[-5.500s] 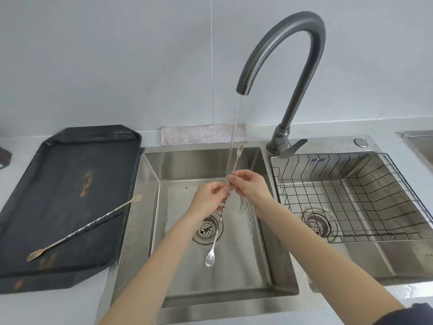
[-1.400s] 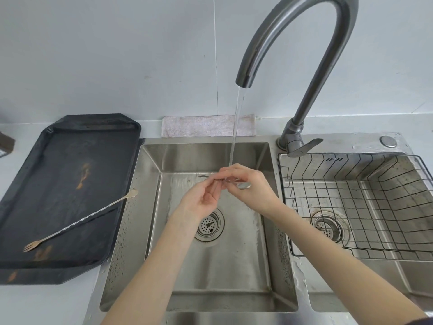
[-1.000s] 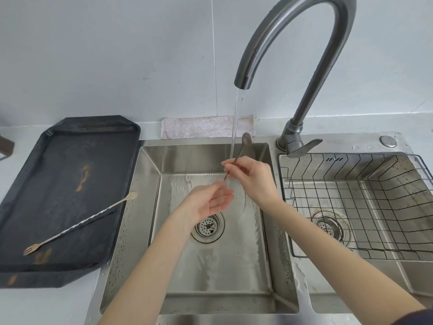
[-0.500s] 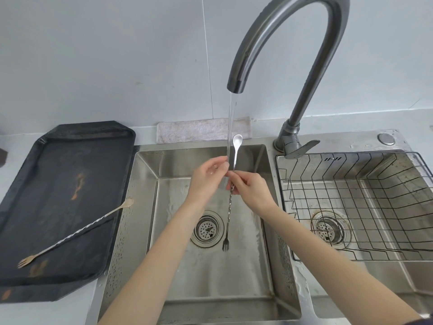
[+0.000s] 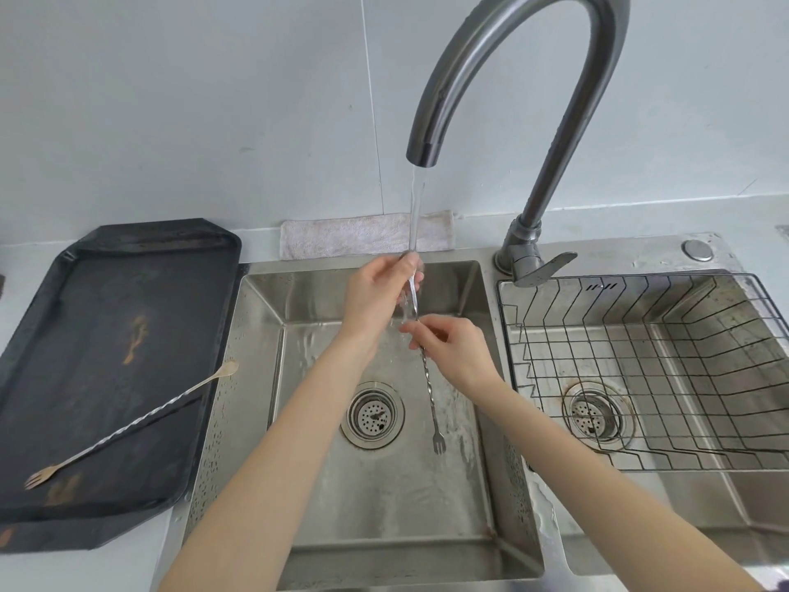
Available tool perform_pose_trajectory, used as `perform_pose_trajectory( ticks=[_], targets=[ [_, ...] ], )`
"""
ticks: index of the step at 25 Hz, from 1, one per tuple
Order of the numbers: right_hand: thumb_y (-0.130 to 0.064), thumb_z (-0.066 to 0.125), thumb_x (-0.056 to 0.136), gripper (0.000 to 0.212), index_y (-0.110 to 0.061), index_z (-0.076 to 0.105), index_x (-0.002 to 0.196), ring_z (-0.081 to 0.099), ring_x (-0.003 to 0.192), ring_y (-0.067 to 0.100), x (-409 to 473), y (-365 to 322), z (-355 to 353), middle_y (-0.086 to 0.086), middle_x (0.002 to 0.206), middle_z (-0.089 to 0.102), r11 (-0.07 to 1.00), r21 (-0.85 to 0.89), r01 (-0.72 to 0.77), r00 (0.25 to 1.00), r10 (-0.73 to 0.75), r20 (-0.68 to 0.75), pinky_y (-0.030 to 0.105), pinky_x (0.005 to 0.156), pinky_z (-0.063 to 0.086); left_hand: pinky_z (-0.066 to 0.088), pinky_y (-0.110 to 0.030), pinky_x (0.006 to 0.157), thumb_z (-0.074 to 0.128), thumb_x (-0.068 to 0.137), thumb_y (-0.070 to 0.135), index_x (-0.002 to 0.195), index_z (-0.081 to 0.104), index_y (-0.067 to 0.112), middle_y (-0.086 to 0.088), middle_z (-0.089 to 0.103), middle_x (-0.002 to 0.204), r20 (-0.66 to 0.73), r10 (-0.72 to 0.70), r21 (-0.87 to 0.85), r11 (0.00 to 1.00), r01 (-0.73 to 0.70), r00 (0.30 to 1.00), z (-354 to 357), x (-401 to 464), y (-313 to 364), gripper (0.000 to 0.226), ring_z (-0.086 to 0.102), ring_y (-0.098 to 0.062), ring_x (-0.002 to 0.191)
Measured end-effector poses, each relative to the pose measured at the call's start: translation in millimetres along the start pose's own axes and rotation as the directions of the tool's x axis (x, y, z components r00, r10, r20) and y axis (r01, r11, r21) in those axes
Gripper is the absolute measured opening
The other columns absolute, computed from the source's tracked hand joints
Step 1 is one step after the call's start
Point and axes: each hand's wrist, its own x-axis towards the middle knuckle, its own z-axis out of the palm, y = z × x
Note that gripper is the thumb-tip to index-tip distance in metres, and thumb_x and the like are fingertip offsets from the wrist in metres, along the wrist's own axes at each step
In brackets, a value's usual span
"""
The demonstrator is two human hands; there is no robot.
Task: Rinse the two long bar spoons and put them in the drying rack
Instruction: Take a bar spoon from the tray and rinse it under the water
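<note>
Over the left sink basin [image 5: 482, 497], the left hand [image 5: 375, 292] pinches the bowl end of a bar spoon [image 5: 427, 378] under the faucet [image 5: 533, 100] stream, while the right hand [image 5: 457, 348] pinches its twisted stem, fork end hanging down. The second bar spoon [image 5: 128, 425] lies on the black tray [image 5: 106, 292], well apart from the wire drying rack [image 5: 661, 356].

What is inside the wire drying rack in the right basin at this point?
Nothing lies in the drying rack; only the basin floor and drain show through its wires. One bar spoon is in both hands under the tap; the other spoon lies on the black tray.
</note>
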Motion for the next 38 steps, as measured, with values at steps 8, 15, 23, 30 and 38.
perform_pose_trajectory(
  ticks=[8,15,23,30,38],
  targets=[
    [-0.027,0.063,0.085,0.022,-0.017,0.063,0.066,0.054,0.036,-0.008,7.4,-1.6,-2.8,-0.009,0.051,0.055,0.999,-0.033,0.020,0.992,-0.024,-0.120,0.017,0.060,0.045,0.050,-0.015,0.071,0.055,0.089,0.020,0.094,0.065,0.018,0.007,0.065,0.076,0.065,0.056,0.032,0.998,-0.059,0.996,0.2,1.4,2.2,0.012,0.064,-0.001,0.072],
    [-0.020,0.055,0.091,0.020,-0.008,0.070,0.096,0.052,0.040,-0.015,3.9,3.1,-2.7,0.009,0.080,0.070,1.000,-0.024,-0.008,1.000,0.008,-0.006,0.001,0.044,0.038,0.054,-0.012,0.066,0.042,0.095,0.029,0.088,0.064,0.020,0.007,0.069,0.081,0.154,0.031,0.072,0.997,-0.042,0.988,-2.8,8.3,16.7,0.025,0.068,0.003,0.064],
    [-0.020,0.056,0.089,0.020,-0.007,0.071,0.085,0.050,0.045,0.000,19.5,-6.8,-6.5,0.005,0.070,0.069,1.000,0.023,0.015,0.998,-0.013,-0.056,0.004,0.044,0.037,0.048,-0.028,0.092,0.055,0.088,0.019,0.096,0.067,0.018,0.002,0.069,0.100,0.174,0.107,0.353,0.921,-0.163,0.979,-1.9,6.2,12.5,0.015,0.063,-0.011,0.097],
    [-0.020,0.059,0.086,0.020,-0.003,0.065,0.076,0.046,0.056,0.007,29.6,-11.6,-2.3,0.011,0.071,0.067,1.000,-0.016,0.016,0.997,-0.017,-0.070,0.003,0.054,0.036,0.049,-0.033,0.099,0.064,0.082,0.015,0.097,0.071,0.011,0.001,0.071,0.106,0.139,0.168,0.309,0.929,-0.204,0.976,-8.0,7.7,25.9,0.017,0.067,-0.009,0.092],
    [-0.023,0.058,0.089,0.019,-0.013,0.071,0.098,0.062,0.072,0.009,34.4,-17.0,-4.8,0.007,0.088,0.074,0.999,0.033,0.027,0.998,-0.025,-0.064,0.007,0.065,0.042,0.050,-0.032,0.095,0.041,0.094,0.010,0.095,0.053,0.014,0.003,0.069,0.088,0.154,0.200,0.204,0.952,-0.229,0.968,-13.6,10.6,28.5,0.013,0.068,-0.005,0.087]
  ],
)
